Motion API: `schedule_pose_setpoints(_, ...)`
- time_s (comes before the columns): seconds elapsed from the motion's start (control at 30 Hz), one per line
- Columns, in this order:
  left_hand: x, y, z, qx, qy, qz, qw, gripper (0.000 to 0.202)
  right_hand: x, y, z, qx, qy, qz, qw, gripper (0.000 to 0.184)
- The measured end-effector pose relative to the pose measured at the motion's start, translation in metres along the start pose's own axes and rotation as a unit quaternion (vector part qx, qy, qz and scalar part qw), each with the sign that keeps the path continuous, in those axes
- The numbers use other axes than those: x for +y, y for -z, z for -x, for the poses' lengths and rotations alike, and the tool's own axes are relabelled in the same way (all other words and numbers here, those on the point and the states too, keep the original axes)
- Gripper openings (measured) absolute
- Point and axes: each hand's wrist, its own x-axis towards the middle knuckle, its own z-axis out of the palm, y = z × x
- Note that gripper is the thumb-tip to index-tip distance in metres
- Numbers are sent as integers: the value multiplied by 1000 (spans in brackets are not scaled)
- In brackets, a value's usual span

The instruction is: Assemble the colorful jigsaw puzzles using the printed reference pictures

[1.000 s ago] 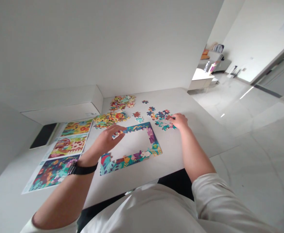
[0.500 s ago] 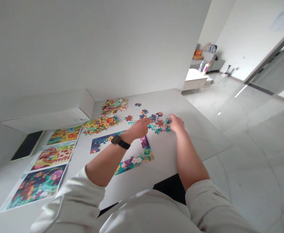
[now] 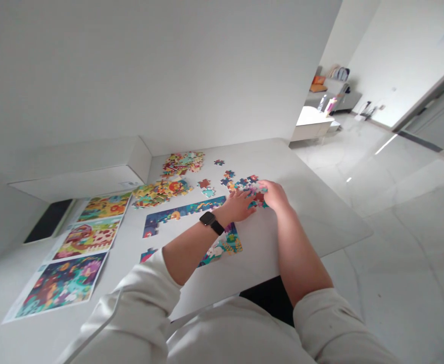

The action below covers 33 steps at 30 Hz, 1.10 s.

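Note:
Both my hands meet over a small pile of loose blue and teal puzzle pieces on the white table. My left hand, with a black watch on its wrist, lies with its fingers stretched onto the pieces. My right hand is curled over the right side of the same pile; what its fingers hold is hidden. Just below my hands lies the partly built puzzle frame, with its lower right corner showing beside my left forearm.
Two heaps of yellow and red pieces lie farther back. Three picture sheets lie at the left, next to a white box against the wall. The table's right edge drops to a tiled floor.
My left hand left the frame's upper left side and reached right to the loose pieces, joining my right hand. The right hand stayed at the pile.

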Motion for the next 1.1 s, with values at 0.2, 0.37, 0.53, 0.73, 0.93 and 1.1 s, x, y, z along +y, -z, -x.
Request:
schedule_pose_setpoints(0.2, -5, -3, 15, 24, -92, 75, 993, 57, -14, -13, 2, -52, 13, 39, 998, 60)
schedule_pose_setpoints(0.37, -18, 2, 19, 45, -52, 76, 995, 51, -13, -11, 1, -30, -26, 88, 995, 55)
schedule_pose_setpoints(0.53, -35, 12, 1, 57, 40, 54, 996, 47, -15, -13, 1, -4, -40, 89, 995, 52)
schedule_pose_setpoints(0.73, -44, 26, -45, 92, 132, 48, 986, 41, -19, -24, -4, 14, -25, 51, 998, 43)
schedule_pose_setpoints(0.93, -35, 26, -93, 60, 216, 54, 973, 48, -17, -24, -12, 132, -31, -89, 987, 61)
schedule_pose_setpoints(1.1, -31, 25, -120, 15, 214, 43, 976, 47, -16, -22, -17, 176, -62, -176, 967, 54)
